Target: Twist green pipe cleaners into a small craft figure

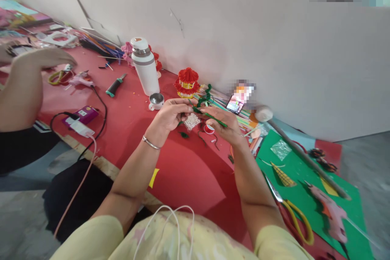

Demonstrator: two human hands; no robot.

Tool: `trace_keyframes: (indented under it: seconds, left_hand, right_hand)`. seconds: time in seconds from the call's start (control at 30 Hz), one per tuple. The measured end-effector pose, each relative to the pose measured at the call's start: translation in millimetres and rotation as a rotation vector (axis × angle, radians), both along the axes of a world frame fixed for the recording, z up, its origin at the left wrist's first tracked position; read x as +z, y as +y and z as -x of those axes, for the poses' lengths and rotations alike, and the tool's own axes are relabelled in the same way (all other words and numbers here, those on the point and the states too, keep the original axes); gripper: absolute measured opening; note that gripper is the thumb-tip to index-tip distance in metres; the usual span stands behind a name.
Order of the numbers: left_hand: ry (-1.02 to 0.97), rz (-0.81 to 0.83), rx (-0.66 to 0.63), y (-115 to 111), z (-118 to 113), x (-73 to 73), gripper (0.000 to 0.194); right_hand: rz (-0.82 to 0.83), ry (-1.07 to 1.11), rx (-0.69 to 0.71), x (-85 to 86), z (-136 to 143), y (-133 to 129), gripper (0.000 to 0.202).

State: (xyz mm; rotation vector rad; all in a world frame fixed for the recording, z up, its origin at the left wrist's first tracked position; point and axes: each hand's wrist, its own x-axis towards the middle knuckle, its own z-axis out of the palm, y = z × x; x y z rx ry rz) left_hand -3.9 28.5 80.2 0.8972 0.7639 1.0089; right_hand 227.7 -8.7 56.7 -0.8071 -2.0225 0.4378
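Between my two hands is a green fuzzy pipe cleaner (215, 119), held above the red table. My left hand (173, 113) pinches one end with thumb and fingertips. Its other stretch runs along the fingers of my right hand (224, 122), which is closed on it. Curled green pieces (204, 97) stand up just behind the fingertips; whether they join the held piece I cannot tell. Below the hands lie a packet of white beads (191, 122), a red spool (209, 128) and a small green piece (184, 134).
A white thermos (145, 69) and a metal cup (156, 100) stand behind my left hand. Farther back are a red and yellow ornament (187, 83) and a phone (239, 99). Scissors (294, 219) and a pink glue gun (329, 213) lie right. Another person's arm (27, 81) reaches in left.
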Motion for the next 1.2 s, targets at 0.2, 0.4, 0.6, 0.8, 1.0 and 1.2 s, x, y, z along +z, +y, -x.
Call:
trace_keyframes:
  seconds: [0.2, 0.4, 0.6, 0.8, 1.0, 1.2]
  left_hand:
    - [0.027, -0.007, 0.006, 0.8, 3.5, 3.0, 0.023]
    - [0.082, -0.018, -0.060, 3.5, 5.3, 1.2, 0.019]
    - [0.091, -0.041, -0.144, 1.6, 5.9, 1.5, 0.022]
    - [0.078, -0.059, -0.171, 1.6, 6.7, 0.2, 0.022]
    - [0.074, -0.054, -0.164, 2.2, 8.0, -1.3, 0.023]
    - [0.075, -0.050, -0.149, 4.0, 9.7, -3.5, 0.029]
  right_hand:
    - [-0.059, -0.022, 0.034, 4.2, -0.8, -2.4, 0.036]
    - [-0.051, -0.007, 0.072, 11.4, 0.6, -7.1, 0.029]
    - [-0.006, -0.005, 0.107, 21.6, -3.9, -13.5, 0.028]
    - [0.041, 0.032, 0.099, 23.9, -5.0, -15.0, 0.024]
    - [0.017, 0.060, 0.105, 24.3, -2.8, -13.8, 0.025]
    - [0.004, 0.071, 0.085, 24.0, -1.5, -12.0, 0.022]
